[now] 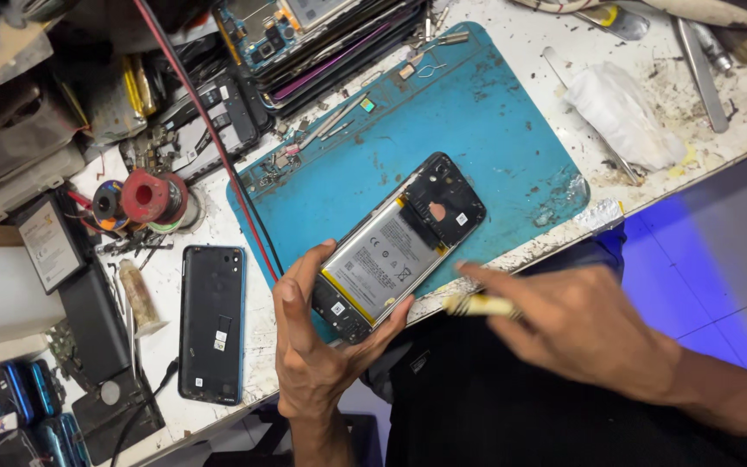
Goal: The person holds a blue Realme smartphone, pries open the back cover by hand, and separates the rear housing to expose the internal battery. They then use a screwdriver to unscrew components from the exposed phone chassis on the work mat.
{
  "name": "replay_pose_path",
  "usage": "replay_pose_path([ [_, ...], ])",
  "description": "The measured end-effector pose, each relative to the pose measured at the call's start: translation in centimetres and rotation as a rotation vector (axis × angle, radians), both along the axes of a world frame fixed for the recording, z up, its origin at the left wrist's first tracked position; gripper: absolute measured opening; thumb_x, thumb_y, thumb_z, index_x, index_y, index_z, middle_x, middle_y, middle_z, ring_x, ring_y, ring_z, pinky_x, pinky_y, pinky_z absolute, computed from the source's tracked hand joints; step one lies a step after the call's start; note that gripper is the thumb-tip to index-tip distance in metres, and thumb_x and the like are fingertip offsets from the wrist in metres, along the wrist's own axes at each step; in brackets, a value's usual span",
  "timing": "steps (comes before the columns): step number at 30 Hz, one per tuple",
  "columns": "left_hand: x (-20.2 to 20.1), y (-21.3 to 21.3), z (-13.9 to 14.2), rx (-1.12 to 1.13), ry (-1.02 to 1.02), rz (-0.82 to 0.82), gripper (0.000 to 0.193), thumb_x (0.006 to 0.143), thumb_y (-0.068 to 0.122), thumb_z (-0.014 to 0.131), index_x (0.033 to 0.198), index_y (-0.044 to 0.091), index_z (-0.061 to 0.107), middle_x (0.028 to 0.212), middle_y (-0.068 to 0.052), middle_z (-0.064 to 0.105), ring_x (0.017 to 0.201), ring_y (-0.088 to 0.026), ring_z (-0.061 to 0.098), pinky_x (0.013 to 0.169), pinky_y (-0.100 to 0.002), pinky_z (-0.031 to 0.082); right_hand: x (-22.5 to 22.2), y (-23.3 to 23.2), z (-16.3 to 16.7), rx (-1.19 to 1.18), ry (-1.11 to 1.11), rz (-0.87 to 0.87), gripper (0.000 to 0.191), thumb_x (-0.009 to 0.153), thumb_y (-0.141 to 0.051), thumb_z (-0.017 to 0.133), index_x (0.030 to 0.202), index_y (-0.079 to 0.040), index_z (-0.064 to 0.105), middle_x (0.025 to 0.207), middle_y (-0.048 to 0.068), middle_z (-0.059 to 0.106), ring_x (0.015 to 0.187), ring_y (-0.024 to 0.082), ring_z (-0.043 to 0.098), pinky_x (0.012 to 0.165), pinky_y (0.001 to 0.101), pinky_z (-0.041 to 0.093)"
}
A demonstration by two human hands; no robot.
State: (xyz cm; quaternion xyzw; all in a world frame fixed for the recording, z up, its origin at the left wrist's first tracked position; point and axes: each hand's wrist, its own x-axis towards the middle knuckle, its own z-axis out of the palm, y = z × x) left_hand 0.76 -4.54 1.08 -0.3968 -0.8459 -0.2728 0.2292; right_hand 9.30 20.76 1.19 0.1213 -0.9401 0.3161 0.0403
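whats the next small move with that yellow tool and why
Probably bring the yellow tool in the right hand to the opened phone: the left hand grips its lower end, its battery lies exposed, and the tip hovers just beside it.

Bare blue mat (494,130) above opened phone (399,246)

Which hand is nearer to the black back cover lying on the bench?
Left. The left hand grips the opened phone just right of the back cover, apart from it. The right hand, holding a yellowish tool, is farther right, beyond the phone.
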Motion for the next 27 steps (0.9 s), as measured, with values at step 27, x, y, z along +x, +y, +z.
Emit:
replay_pose_path([
  [27,2.3,1.1,0.9,-0.036,0.015,0.095,0.126,0.078,0.024,0.097,0.16,0.006,0.002,0.125,-0.032,0.058,0.108,-0.043,0.065,0.086,-0.048,0.06,-0.8,-1.4,1.6,-0.01,-0.221,0.008,0.093,0.077,-0.019,0.076,0.16,-0.018,0.033,0.063,0.009,0.068,0.048,0.034,0.065,0.042,0.0487,0.052],
])
